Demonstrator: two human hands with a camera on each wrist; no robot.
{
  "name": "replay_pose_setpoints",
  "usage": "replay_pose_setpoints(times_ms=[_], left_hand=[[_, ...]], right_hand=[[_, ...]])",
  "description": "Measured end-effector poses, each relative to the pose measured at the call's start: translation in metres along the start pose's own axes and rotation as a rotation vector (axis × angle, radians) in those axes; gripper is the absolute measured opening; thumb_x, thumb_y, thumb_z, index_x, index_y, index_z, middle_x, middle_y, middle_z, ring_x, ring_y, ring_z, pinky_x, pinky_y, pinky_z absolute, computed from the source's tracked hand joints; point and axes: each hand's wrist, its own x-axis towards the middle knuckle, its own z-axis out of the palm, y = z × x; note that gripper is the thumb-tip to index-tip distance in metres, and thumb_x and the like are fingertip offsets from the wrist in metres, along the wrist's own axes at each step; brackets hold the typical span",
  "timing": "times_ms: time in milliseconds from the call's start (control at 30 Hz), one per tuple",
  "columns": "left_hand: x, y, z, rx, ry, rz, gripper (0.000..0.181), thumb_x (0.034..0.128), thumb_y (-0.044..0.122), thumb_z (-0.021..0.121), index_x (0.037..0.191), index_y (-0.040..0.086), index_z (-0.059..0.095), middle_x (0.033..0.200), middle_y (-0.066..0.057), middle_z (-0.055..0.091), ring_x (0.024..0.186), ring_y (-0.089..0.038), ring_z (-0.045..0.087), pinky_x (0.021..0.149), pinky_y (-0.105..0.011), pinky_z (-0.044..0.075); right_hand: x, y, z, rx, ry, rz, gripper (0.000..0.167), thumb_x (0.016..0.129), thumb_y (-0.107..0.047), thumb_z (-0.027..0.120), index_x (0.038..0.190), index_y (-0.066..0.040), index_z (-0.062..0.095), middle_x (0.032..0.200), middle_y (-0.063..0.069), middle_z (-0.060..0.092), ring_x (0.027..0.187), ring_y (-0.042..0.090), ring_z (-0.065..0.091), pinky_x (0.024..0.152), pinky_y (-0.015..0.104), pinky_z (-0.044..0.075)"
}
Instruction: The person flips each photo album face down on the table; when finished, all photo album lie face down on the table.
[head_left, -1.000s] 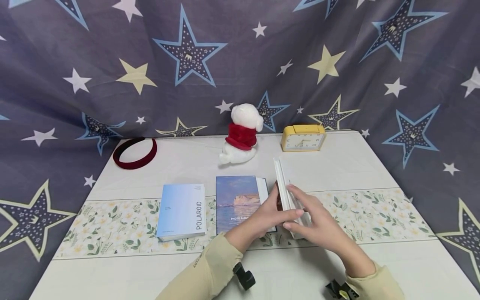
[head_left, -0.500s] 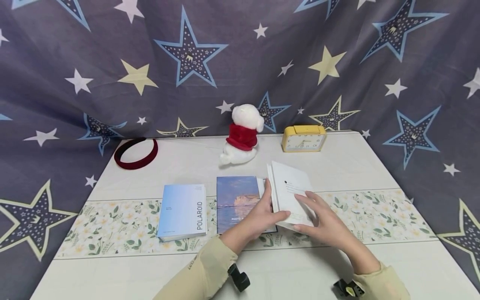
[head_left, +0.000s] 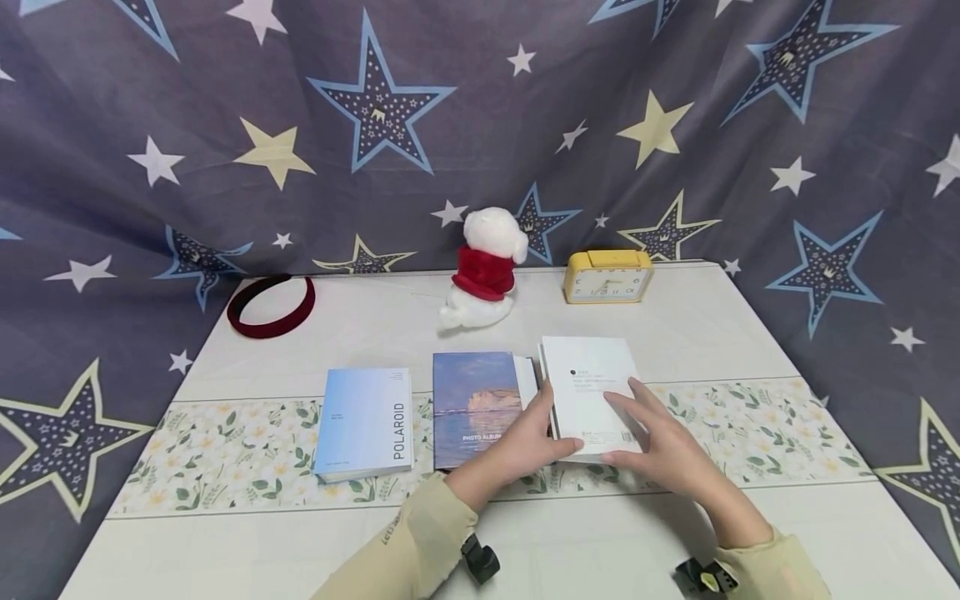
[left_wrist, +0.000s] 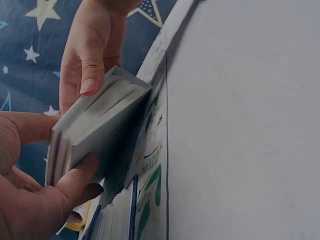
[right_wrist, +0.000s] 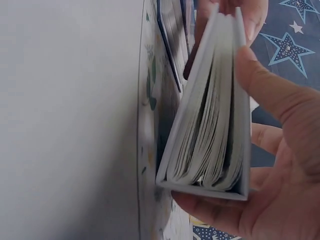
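Dark star-printed cloth point(head_left: 465, 50) behind, white tabletop point(head_left: 360, 325) below, with a floral band point(head_left: 225, 450) across it. Over the band, just right of the blue photo album point(head_left: 472, 408), a white book point(head_left: 588, 392), small-print cover upward. Left grip point(head_left: 532, 433) closed on the page-edge side, thumb over the cover; right grip point(head_left: 663, 446) curled about the spine side, only book-wide. Hard to tell whether resting on the tabletop or held just above. To handle well, keep both covers pressed together, back up the spine, clear the neighbouring album. From the head, cover print; from the right wrist instead, pages point(right_wrist: 215, 110) bunched in clumps with gaps, and fingers point(right_wrist: 215, 212) behind the spine.
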Motion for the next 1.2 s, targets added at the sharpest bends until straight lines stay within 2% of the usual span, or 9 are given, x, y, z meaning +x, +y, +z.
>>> replay_pose_setpoints(times_ms=[100, 200, 367, 600, 733, 867, 1000, 1133, 1200], left_hand=[[0.001, 0.000, 0.001, 0.104, 0.007, -0.043, 0.101, 0.0868, 0.007, 0.072, 0.155, 0.001, -0.002, 0.162, -0.014, 0.001, 0.141, -0.025, 0.030, 0.109, -0.037, 0.035], [0.001, 0.000, 0.002, 0.153, 0.005, -0.076, 0.103, 0.0856, 0.010, 0.074, 0.153, -0.004, -0.003, 0.162, -0.015, -0.002, 0.147, -0.025, 0.010, 0.115, -0.042, 0.023], [0.002, -0.002, 0.004, 0.191, -0.008, -0.089, 0.103, 0.0852, 0.010, 0.075, 0.153, -0.005, -0.001, 0.161, -0.019, 0.001, 0.144, -0.027, 0.021, 0.113, -0.040, 0.029], [0.002, -0.002, 0.006, 0.284, -0.026, -0.130, 0.094, 0.0880, 0.009, 0.072, 0.152, -0.009, 0.005, 0.160, -0.023, 0.005, 0.144, -0.030, 0.024, 0.106, -0.033, 0.039], [0.001, 0.001, 0.009, 0.509, -0.055, -0.115, 0.075, 0.0902, 0.012, 0.070, 0.149, -0.007, 0.028, 0.158, -0.020, 0.021, 0.138, -0.028, 0.036, 0.103, -0.030, 0.042], [-0.002, 0.009, 0.009, 0.735, -0.073, -0.089, 0.048, 0.0940, 0.019, 0.065, 0.137, -0.001, 0.054, 0.151, -0.018, 0.038, 0.136, -0.028, 0.041, 0.107, -0.036, 0.039], [-0.010, 0.019, 0.003, 0.814, -0.006, -0.104, 0.046, 0.0973, 0.025, 0.059, 0.137, 0.002, 0.055, 0.151, -0.019, 0.037, 0.140, -0.032, 0.035, 0.112, -0.043, 0.032], [-0.020, 0.023, -0.008, 0.836, 0.099, -0.106, 0.053, 0.0967, 0.027, 0.059, 0.142, 0.002, 0.049, 0.154, -0.021, 0.032, 0.143, -0.039, 0.026, 0.115, -0.049, 0.024], [-0.026, 0.021, -0.013, 0.842, 0.148, -0.109, 0.056, 0.0954, 0.027, 0.061, 0.143, 0.002, 0.047, 0.155, -0.023, 0.029, 0.143, -0.042, 0.021, 0.115, -0.052, 0.020]], right_hand=[[0.000, 0.001, -0.001, -0.022, -0.005, 0.014, 0.082, 0.073, -0.043, 0.083, 0.143, -0.015, 0.051, 0.156, 0.028, 0.021, 0.136, 0.053, 0.026, 0.099, 0.071, 0.030], [0.000, 0.001, -0.002, -0.038, -0.006, 0.022, 0.083, 0.072, -0.043, 0.083, 0.142, -0.014, 0.051, 0.156, 0.028, 0.021, 0.136, 0.053, 0.026, 0.098, 0.071, 0.031], [-0.001, 0.002, -0.003, -0.052, -0.006, 0.026, 0.083, 0.071, -0.040, 0.085, 0.142, -0.012, 0.051, 0.156, 0.028, 0.021, 0.136, 0.053, 0.027, 0.099, 0.070, 0.032], [-0.001, 0.005, -0.002, -0.076, -0.001, 0.029, 0.085, 0.070, -0.042, 0.084, 0.142, -0.011, 0.051, 0.156, 0.028, 0.019, 0.135, 0.053, 0.028, 0.098, 0.071, 0.031], [0.001, 0.007, 0.001, -0.120, 0.007, 0.034, 0.086, 0.069, -0.039, 0.086, 0.141, -0.008, 0.051, 0.156, 0.029, 0.020, 0.133, 0.054, 0.030, 0.097, 0.071, 0.032], [0.002, 0.006, 0.002, -0.156, 0.005, 0.057, 0.085, 0.068, -0.033, 0.087, 0.140, -0.005, 0.052, 0.155, 0.030, 0.021, 0.134, 0.055, 0.029, 0.099, 0.071, 0.030], [0.003, -0.005, 0.003, -0.189, 0.049, 0.047, 0.078, 0.068, -0.031, 0.088, 0.134, -0.003, 0.057, 0.150, 0.033, 0.029, 0.133, 0.060, 0.024, 0.102, 0.072, 0.023], [0.007, -0.022, 0.009, -0.228, 0.145, -0.043, 0.070, 0.074, -0.030, 0.084, 0.131, 0.000, 0.058, 0.144, 0.033, 0.038, 0.133, 0.059, 0.027, 0.104, 0.070, 0.024], [0.010, -0.030, 0.013, -0.217, 0.159, -0.083, 0.068, 0.079, -0.030, 0.081, 0.133, 0.002, 0.056, 0.144, 0.031, 0.041, 0.133, 0.055, 0.031, 0.105, 0.066, 0.027]])
